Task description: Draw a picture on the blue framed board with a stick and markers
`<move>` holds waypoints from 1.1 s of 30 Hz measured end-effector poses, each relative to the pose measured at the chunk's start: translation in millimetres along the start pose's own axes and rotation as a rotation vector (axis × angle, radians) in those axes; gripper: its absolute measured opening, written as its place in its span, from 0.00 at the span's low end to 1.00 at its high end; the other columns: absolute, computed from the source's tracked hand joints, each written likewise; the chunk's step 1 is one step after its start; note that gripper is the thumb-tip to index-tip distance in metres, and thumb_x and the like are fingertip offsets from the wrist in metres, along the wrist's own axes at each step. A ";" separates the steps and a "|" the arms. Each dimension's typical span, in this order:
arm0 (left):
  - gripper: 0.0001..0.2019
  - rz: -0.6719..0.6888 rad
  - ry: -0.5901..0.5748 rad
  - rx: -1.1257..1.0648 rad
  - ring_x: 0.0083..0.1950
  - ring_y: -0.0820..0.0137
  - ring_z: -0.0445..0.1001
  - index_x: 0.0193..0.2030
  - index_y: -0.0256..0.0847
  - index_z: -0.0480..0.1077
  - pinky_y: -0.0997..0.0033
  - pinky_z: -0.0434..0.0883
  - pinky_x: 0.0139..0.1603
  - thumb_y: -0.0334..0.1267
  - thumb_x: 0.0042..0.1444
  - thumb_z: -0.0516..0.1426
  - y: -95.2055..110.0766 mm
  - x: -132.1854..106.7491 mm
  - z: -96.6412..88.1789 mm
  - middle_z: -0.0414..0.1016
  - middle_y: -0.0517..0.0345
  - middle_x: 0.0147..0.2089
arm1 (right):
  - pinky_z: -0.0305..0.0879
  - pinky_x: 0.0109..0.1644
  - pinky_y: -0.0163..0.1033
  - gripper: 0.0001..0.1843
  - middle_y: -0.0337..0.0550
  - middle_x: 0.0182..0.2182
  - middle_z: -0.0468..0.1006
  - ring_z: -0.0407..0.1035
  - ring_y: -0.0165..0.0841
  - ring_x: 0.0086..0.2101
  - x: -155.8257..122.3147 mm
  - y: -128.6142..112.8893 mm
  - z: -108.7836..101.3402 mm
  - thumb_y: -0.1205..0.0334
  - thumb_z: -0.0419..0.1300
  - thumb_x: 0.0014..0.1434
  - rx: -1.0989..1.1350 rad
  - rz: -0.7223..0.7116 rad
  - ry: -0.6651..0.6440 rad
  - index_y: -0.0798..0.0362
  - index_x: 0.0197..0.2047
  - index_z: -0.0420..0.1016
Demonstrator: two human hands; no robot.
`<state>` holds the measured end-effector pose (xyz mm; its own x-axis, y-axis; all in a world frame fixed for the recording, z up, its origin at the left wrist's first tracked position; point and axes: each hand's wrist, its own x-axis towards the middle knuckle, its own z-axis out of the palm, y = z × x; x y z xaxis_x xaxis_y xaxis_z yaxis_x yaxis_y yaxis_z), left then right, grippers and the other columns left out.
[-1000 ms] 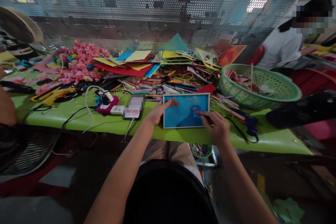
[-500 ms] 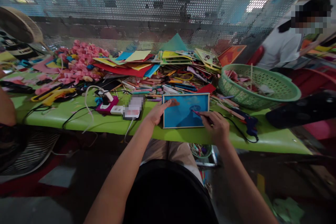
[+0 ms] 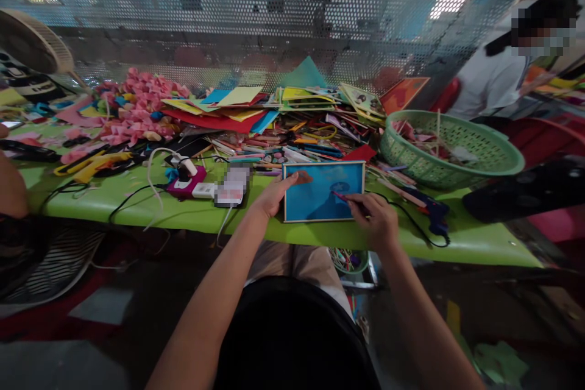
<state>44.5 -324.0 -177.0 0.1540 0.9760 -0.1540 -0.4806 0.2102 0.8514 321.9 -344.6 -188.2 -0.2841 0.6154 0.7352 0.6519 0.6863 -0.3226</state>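
Note:
A blue card with a pale wooden border lies on the green table in front of me. My left hand rests on the card's left edge, fingers stretched out, holding it flat. My right hand is closed around a thin pink stick or pen, whose tip touches the blue surface near a small lighter mark. Both forearms reach in from below.
Behind the card lie heaps of coloured paper, pink paper flowers, sticks and pens. A green plastic basket stands at the right, a blue glue gun beside it. Cables and a power strip lie left. Another person in white sits far right.

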 end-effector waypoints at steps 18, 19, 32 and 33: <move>0.23 0.016 -0.027 -0.002 0.60 0.46 0.82 0.49 0.37 0.82 0.46 0.75 0.64 0.51 0.53 0.73 1.1 -0.6 0.5 0.87 0.42 0.51 | 0.73 0.40 0.41 0.08 0.43 0.36 0.85 0.78 0.37 0.34 2.5 -3.1 -1.0 0.62 0.61 0.70 0.010 0.017 -0.001 0.48 0.45 0.84; 0.23 0.018 -0.027 -0.003 0.60 0.46 0.82 0.48 0.37 0.82 0.46 0.75 0.64 0.51 0.52 0.73 1.2 -0.7 0.7 0.87 0.42 0.51 | 0.73 0.41 0.42 0.08 0.43 0.36 0.85 0.78 0.38 0.35 3.1 -3.3 -0.7 0.61 0.61 0.70 0.017 0.021 -0.005 0.47 0.45 0.84; 0.22 0.012 -0.020 -0.027 0.55 0.50 0.84 0.47 0.38 0.81 0.49 0.77 0.61 0.50 0.53 0.73 -3.6 4.4 -3.4 0.88 0.44 0.49 | 0.66 0.34 0.40 0.11 0.42 0.34 0.82 0.72 0.35 0.29 -0.3 7.1 -2.9 0.54 0.60 0.70 0.220 0.239 0.000 0.49 0.46 0.83; 0.22 0.010 -0.020 -0.030 0.55 0.50 0.85 0.48 0.38 0.81 0.49 0.77 0.61 0.50 0.53 0.73 -4.1 5.0 -3.8 0.88 0.44 0.49 | 0.65 0.32 0.39 0.12 0.41 0.32 0.81 0.70 0.34 0.27 -0.7 8.1 -3.1 0.53 0.61 0.69 0.245 0.258 -0.010 0.49 0.47 0.82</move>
<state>43.9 -319.8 -183.2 0.1662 0.9768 -0.1353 -0.5077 0.2024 0.8374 329.5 -340.8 -189.5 -0.1392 0.7838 0.6052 0.5159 0.5791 -0.6313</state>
